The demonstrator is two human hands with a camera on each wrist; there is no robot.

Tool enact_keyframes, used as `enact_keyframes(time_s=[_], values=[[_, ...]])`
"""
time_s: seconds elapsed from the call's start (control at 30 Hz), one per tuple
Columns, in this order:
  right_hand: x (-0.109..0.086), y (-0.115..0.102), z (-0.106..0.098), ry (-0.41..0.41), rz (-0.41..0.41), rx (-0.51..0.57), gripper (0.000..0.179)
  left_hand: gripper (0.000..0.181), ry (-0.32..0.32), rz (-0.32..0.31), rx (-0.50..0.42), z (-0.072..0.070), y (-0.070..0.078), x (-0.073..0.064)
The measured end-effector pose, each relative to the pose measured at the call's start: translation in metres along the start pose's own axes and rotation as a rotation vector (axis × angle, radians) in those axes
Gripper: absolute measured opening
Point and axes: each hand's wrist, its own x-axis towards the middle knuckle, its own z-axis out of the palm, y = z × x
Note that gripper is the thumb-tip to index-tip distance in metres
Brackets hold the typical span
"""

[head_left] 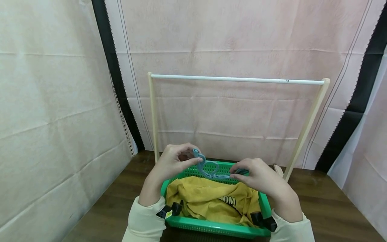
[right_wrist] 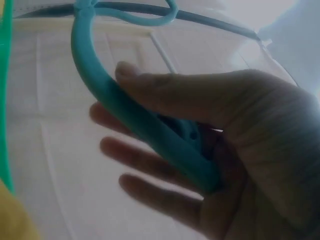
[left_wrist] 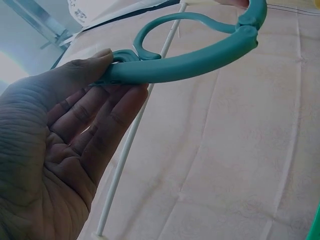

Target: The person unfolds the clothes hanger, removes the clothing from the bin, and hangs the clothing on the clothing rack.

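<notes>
A teal plastic folding clothes hanger (head_left: 208,174) is stretched between both hands above the basket. My left hand (head_left: 173,161) pinches one end of it between thumb and fingers, as the left wrist view shows on the hanger arm (left_wrist: 195,64). The other arm of the hanger (right_wrist: 117,107) lies in my right hand (right_wrist: 225,115), with the thumb on top and fingers curled beneath. Below the hands, a yellow garment (head_left: 205,198) with printed letters lies crumpled in a green basket (head_left: 217,228).
Behind the basket stands a rack with a white horizontal bar (head_left: 235,79) and cream side posts (head_left: 306,131). It rests on a brown wooden table (head_left: 105,205). Pale fabric walls (head_left: 54,117) with black strips enclose the back and sides.
</notes>
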Motion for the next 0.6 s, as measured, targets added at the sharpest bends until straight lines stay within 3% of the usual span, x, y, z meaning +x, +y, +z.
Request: enact_keyframes(time_s=[0.2,0.33,0.6], values=[[0.0043,-0.0020,0.0019,-0.051,0.002,-0.067,0.007,0.008,-0.005,0.029,0.013,0.0006,-0.0023,0.0028],[0.0058,-0.0031,0.0029,-0.094,0.032,-0.033,0.007,0.008,-0.013,0.049,0.013,-0.0001,-0.0007,0.0047],[0.0033,-0.0006,0.0055,-0.136,0.072,0.040,0.009,0.009,-0.008,-0.004,-0.005,-0.0004,0.0038,-0.0005]])
